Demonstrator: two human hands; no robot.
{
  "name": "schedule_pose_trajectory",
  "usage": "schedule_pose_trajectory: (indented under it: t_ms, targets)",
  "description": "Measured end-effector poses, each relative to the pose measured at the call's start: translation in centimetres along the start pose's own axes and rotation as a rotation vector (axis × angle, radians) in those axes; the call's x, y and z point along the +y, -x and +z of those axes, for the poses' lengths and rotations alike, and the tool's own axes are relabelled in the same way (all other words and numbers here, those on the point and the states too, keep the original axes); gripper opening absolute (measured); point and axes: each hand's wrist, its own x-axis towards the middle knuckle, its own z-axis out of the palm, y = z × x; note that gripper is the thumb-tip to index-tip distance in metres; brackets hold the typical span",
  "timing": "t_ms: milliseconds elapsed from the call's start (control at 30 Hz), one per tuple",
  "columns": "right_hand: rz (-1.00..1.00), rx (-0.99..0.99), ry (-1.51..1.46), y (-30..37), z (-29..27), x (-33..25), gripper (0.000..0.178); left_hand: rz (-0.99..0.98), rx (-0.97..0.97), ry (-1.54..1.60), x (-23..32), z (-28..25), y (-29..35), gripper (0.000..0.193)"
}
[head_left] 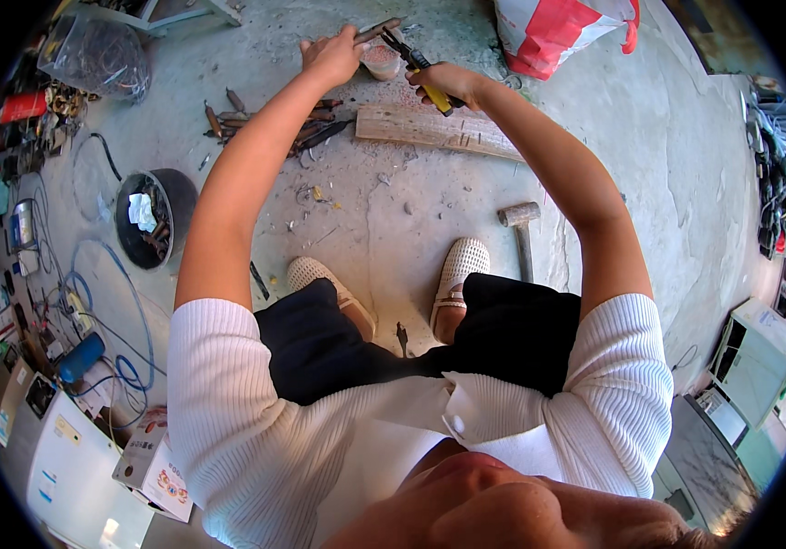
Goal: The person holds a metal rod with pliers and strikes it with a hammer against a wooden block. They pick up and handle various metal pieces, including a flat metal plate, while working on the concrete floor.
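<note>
Both my arms reach out to the far side of the floor. My left hand [330, 59] is closed round one end of a dark brown rod-shaped piece [380, 29], which points to the right. In my right hand [452, 84] are pliers with yellow and black handles [420, 62], the fingers wrapped round the grips. The dark jaws lie close to the rod; whether they touch it I cannot tell. Just below them stands a small pale cup [381, 64] with reddish bits inside. Similar brown rods [312, 133] lie heaped beside my left forearm.
A wooden plank [439, 130] lies below my right hand. Nearer are a hammer [521, 220] and small scattered debris. At left stand a black bucket [188, 197] and a blue hose [141, 302]; a red and white bag [539, 41] sits at the far right.
</note>
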Motion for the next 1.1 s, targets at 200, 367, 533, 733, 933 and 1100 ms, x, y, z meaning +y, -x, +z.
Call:
schedule_pose_trajectory:
  t_ms: [200, 367, 533, 733, 933, 1100]
  targets:
    - [0.026, 0.008, 0.046, 0.0, 0.2, -0.4, 0.033, 0.067, 0.067, -0.087, -0.5, 0.6, 0.3, 0.026]
    - [0.044, 0.002, 0.048, 0.1, 0.2, -0.4, 0.034, 0.13, 0.091, -0.141, 0.3, -0.3, 0.6, 0.023]
    - [0.048, 0.004, 0.034, 0.0, 0.3, -0.3, 0.034, 0.145, 0.109, -0.172, 0.2, 0.0, 0.7, 0.024]
    - [0.047, 0.027, 0.042, -0.2, -1.3, 0.7, 0.033, 0.016, 0.006, -0.057, 0.4, -0.3, 0.3, 0.036]
    - [0.109, 0.048, -0.022, 0.9, -2.0, -0.4, 0.042, -0.066, -0.161, 0.32, -2.8, 3.2, -2.1, 0.048]
    - [-0.005, 0.076, -0.015, -1.5, -2.6, 1.4, 0.041, -0.004, -0.085, 0.36, -2.2, 3.7, -2.2, 0.05]
